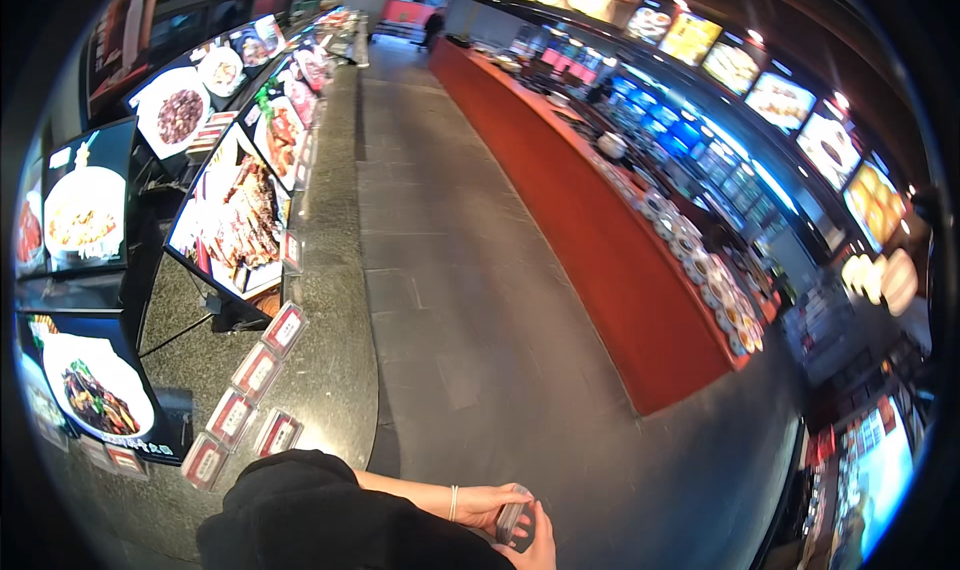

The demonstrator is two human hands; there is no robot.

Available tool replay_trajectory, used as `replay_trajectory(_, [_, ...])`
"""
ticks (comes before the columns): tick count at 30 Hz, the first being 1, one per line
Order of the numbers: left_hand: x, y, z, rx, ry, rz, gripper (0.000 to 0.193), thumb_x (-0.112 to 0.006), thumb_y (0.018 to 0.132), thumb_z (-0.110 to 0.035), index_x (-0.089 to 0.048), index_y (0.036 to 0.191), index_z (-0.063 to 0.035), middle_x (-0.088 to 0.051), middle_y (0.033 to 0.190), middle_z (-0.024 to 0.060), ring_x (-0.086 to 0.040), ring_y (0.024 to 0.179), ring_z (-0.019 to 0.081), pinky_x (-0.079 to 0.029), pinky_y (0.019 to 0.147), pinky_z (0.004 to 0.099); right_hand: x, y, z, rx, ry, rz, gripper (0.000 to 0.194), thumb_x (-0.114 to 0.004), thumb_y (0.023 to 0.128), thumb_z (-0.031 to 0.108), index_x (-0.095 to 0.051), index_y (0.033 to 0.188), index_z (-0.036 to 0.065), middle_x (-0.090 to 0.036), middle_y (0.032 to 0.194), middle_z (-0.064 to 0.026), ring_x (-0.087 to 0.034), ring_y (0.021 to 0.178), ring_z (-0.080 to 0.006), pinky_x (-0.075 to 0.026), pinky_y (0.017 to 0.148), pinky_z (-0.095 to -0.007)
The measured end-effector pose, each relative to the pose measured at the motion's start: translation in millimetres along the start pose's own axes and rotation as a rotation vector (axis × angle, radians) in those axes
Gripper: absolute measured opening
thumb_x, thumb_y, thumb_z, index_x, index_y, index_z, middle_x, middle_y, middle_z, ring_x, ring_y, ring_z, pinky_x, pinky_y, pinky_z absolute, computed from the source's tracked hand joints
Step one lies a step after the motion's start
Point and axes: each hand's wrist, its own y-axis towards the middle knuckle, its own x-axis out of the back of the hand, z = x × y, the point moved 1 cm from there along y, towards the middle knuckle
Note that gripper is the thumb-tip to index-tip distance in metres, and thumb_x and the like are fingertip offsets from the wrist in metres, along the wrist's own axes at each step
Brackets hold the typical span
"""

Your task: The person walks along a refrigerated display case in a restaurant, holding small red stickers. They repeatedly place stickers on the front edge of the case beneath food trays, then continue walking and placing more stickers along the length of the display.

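Note:
My left hand [480,504], with a thin pale bracelet at the wrist, grips a small clear plastic holder [511,516], possibly a stack of them. The fingers of my right hand [538,544] close on the same piece from the other side, near the bottom of the view. Both hands are over the dark floor, to the right of a stone counter [330,360]. On that counter stand several clear card holders [257,371] in a slanting row, bearing red-and-white cards with writing. One more card holder [277,433] is set apart, beside my black sleeve [315,495].
Lit food-picture panels [240,210] stand along the counter at left. A grey tiled floor aisle [450,270] runs ahead. Across it is a long red serving counter [570,247] topped with several dishes [705,266]. A bright screen [874,480] glows at lower right.

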Motion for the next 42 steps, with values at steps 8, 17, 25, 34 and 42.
replay_trajectory(8, [54.0, 8.7, -119.5, -0.226, -0.083, 0.037, 0.056, -0.051, 0.099, -0.030, -0.022, 0.147, -0.0252, -0.055, 0.114, 0.0052, -0.062, 0.096, 0.0151, -0.057, 0.083, 0.0319, -15.4, 195.2, 19.0, 0.100, -0.122, 0.309, 0.125, -0.088, 0.059, 0.036, -0.008, 0.147, -0.002, -0.040, 0.132, -0.0247, -0.052, 0.117, -0.0377, -0.046, 0.094, -0.0429])
replay_trajectory(17, [137.6, 0.0, -242.1, -0.605, -0.300, -0.345, 0.042, -0.050, 0.099, -0.028, -0.035, 0.138, -0.0217, -0.057, 0.117, 0.0049, -0.064, 0.099, 0.0184, -0.058, 0.078, 0.0357, -66.5, 410.3, 3.5, 0.413, 0.023, 0.665, 0.111, -0.086, 0.064, 0.036, -0.020, 0.144, -0.005, -0.045, 0.128, -0.0245, -0.045, 0.121, -0.0407, -0.042, 0.098, -0.0455])
replay_trajectory(25, [170.1, -1.3, -434.5, -0.804, -0.154, -0.605, 0.041, -0.042, 0.100, -0.042, -0.044, 0.132, -0.0167, -0.062, 0.108, 0.0014, -0.065, 0.084, 0.0118, -0.055, 0.063, 0.0255, -81.5, 656.1, 58.2, 0.851, -0.076, 0.782, 0.104, -0.083, 0.062, 0.037, -0.030, 0.144, 0.002, -0.045, 0.124, -0.0184, -0.047, 0.115, -0.0364, -0.041, 0.098, -0.0446])
replay_trajectory(34, [240.8, -56.1, -558.6, -1.048, -0.322, -0.720, 0.043, -0.050, 0.099, -0.031, -0.044, 0.130, -0.0017, -0.060, 0.118, 0.0132, -0.063, 0.105, 0.0217, -0.055, 0.089, 0.0360, -194.7, 835.7, 104.3, 1.191, -0.126, 1.076, 0.090, -0.072, 0.076, 0.043, -0.029, 0.144, 0.003, -0.041, 0.134, -0.0184, -0.041, 0.126, -0.0345, -0.032, 0.107, -0.0468])
replay_trajectory(42, [336.2, -145.9, -786.7, -1.021, -0.174, -0.517, 0.048, -0.051, 0.090, 0.000, -0.037, 0.136, 0.0032, -0.055, 0.124, 0.0248, -0.058, 0.113, 0.0383, -0.050, 0.097, 0.0455, -256.7, 1043.8, 142.2, 0.835, -0.056, 0.925, 0.099, -0.075, 0.075, 0.045, -0.024, 0.145, -0.002, -0.030, 0.147, -0.0226, -0.032, 0.136, -0.0357, -0.030, 0.110, -0.0425])
